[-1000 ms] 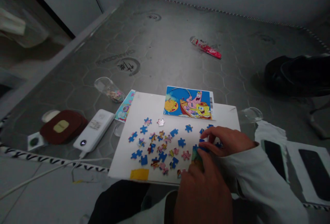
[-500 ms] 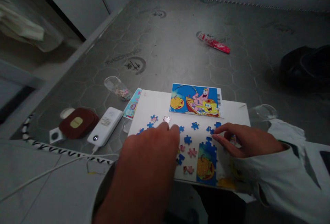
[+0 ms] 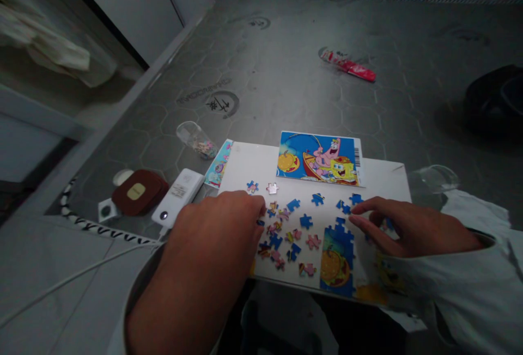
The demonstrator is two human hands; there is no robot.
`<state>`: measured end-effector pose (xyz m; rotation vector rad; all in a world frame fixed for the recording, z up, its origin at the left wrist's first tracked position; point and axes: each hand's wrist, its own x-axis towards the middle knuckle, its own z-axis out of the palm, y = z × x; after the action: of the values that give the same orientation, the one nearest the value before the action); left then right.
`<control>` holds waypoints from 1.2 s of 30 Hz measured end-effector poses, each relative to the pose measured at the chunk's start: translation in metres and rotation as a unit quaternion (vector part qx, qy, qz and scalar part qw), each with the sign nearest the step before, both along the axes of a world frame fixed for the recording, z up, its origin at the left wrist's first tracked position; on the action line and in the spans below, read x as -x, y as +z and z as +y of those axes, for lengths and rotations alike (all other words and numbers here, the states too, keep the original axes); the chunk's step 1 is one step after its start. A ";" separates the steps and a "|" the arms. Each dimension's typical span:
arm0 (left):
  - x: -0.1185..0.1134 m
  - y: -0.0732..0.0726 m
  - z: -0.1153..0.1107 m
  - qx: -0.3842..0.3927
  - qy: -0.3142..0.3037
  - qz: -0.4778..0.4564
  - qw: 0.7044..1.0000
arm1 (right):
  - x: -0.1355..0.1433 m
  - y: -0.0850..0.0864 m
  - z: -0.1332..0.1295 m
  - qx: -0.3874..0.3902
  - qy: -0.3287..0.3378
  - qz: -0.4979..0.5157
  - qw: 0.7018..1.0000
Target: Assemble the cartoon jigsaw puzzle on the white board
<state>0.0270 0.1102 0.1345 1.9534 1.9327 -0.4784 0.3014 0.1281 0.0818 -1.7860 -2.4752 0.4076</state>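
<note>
My left hand (image 3: 216, 230) curled, its grip hidden; my right hand (image 3: 404, 227) had finger and thumb parted. Between them, one joined burger section (image 3: 337, 262) and loose pieces (image 3: 306, 221) lay on one board (image 3: 249, 161), nearer than one card (image 3: 318, 158).

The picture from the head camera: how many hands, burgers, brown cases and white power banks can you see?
Hands: 2, left hand and right hand
Burgers: 2, on the picture card and the joined pieces
Brown case: 1
White power bank: 1
Total: 6
</note>
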 end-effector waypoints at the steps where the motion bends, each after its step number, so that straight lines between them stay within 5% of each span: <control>1: 0.001 0.000 0.000 0.001 0.001 -0.003 1.000 | 0.001 0.001 0.000 -0.002 0.002 -0.002 1.000; 19: 0.044 -0.001 -0.013 -0.075 0.041 -0.033 0.996 | 0.020 0.011 -0.006 -0.001 0.026 -0.004 1.000; 28: 0.046 0.001 -0.005 -0.033 0.066 -0.012 0.997 | -0.032 -0.011 0.028 0.209 0.122 0.029 0.970; 36: 0.038 0.002 -0.009 0.036 0.043 -0.006 0.998 | -0.043 -0.021 0.029 0.222 0.095 0.036 0.970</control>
<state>-0.0106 0.1017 0.1366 1.8149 1.9555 -0.5051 0.3441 0.1569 0.0607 -1.6193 -2.6649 1.0976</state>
